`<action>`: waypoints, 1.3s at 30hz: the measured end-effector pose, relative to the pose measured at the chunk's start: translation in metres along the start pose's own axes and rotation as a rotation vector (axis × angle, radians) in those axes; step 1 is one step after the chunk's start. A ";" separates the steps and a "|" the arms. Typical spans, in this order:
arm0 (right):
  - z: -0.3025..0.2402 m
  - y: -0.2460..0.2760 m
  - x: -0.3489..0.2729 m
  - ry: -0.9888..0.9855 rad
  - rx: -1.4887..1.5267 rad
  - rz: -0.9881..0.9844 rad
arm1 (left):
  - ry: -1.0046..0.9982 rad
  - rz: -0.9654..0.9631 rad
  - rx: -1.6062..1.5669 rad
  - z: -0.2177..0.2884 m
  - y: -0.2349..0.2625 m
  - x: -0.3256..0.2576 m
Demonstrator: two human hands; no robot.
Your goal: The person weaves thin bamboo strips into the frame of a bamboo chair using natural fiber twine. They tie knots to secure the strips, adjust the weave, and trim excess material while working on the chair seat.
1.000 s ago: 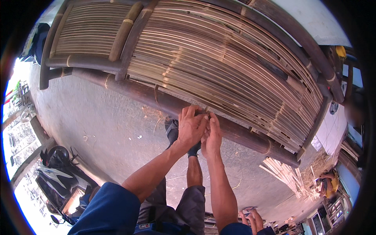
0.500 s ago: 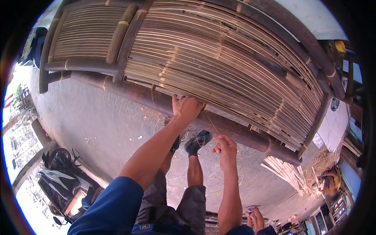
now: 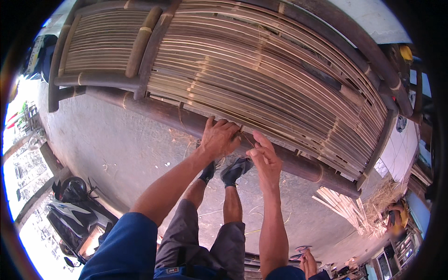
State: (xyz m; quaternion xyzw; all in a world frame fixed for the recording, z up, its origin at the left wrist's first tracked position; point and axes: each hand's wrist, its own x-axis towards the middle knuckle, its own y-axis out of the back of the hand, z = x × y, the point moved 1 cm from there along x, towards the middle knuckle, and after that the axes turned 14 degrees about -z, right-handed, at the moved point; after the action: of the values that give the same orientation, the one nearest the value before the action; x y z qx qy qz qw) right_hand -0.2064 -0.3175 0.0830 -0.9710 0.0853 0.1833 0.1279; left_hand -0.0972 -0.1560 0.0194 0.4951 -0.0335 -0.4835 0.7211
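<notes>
A long slatted bamboo bench [image 3: 219, 88] stretches across the upper view, with a thick dark bamboo pole [image 3: 154, 109] along its near side. My left hand [image 3: 219, 137] lies over this pole with curled fingers, close to a small upright peg under the slats; what its fingertips grip is hidden. Just to the right, my right hand [image 3: 264, 158] is raised in front of the pole, thumb and forefinger drawn together on a thin brown binding strand [image 3: 248, 136]. The strand runs from the pole beside my left fingertips; its end is too fine to make out.
Pale split bamboo strips [image 3: 343, 207] and a heap of straw-like shavings [image 3: 380, 198] lie at the right. A motorcycle [image 3: 77, 210] stands at lower left. My feet are on the concrete floor below the pole. Another person's foot [image 3: 305, 263] shows at lower right.
My right hand has moved up and left, nearer the pole and my left hand, so the strand's visible length is shorter. My left hand's fingers have shifted and curled on the pole.
</notes>
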 end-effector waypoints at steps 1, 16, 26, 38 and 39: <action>0.000 -0.002 0.005 0.015 0.052 0.002 | -0.001 -0.057 0.004 0.001 0.001 0.002; -0.005 -0.026 0.011 -0.114 0.395 0.015 | -0.030 -0.421 0.093 0.001 0.026 0.025; -0.020 -0.038 -0.022 0.015 0.084 0.408 | -0.030 -0.305 0.049 -0.004 0.012 0.014; 0.018 0.091 -0.391 -1.017 -0.598 0.192 | 0.480 0.538 -0.492 0.002 -0.048 -0.110; 0.018 0.101 -0.424 -1.102 -0.444 0.284 | 0.373 0.465 -0.493 0.000 -0.056 -0.114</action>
State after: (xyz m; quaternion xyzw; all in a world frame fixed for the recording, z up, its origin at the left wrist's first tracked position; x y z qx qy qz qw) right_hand -0.6230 -0.3585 0.2052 -0.7158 0.0952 0.6874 -0.0779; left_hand -0.1945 -0.0755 0.0270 0.3655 0.1041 -0.2026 0.9025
